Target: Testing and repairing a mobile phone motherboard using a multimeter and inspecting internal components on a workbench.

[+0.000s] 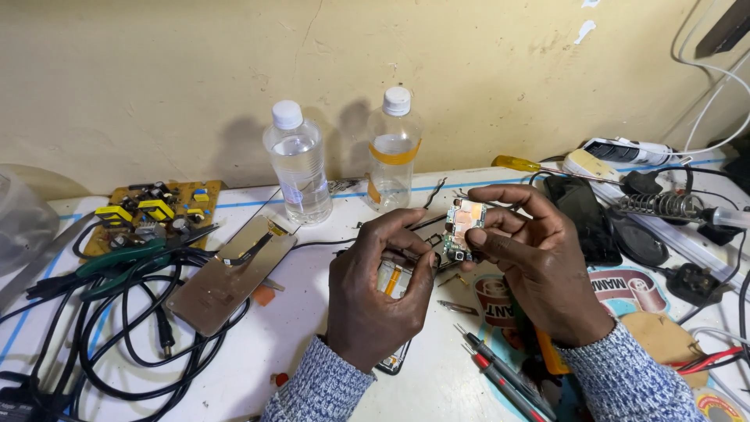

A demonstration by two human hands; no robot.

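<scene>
My right hand (pixel 539 262) holds a small phone circuit board (pixel 461 228) upright between thumb and fingers, above the white workbench (pixel 258 352). My left hand (pixel 379 285) pinches thin metal tweezers (pixel 418 254) whose tips touch the board's lower edge. Under my left hand lies an opened phone body (pixel 394 281), mostly hidden, with an orange ribbon cable showing.
Two clear plastic bottles (pixel 301 172) (pixel 393 148) stand by the wall. A phone screen panel (pixel 226 273), green pliers (pixel 117 262), a yellow circuit board (pixel 156 207) and black cables (pixel 133 344) lie left. Right: yellow-handled screwdriver (pixel 519 164), dark phone (pixel 582 211), soldering-iron stand (pixel 664 205), multimeter probes (pixel 504 375).
</scene>
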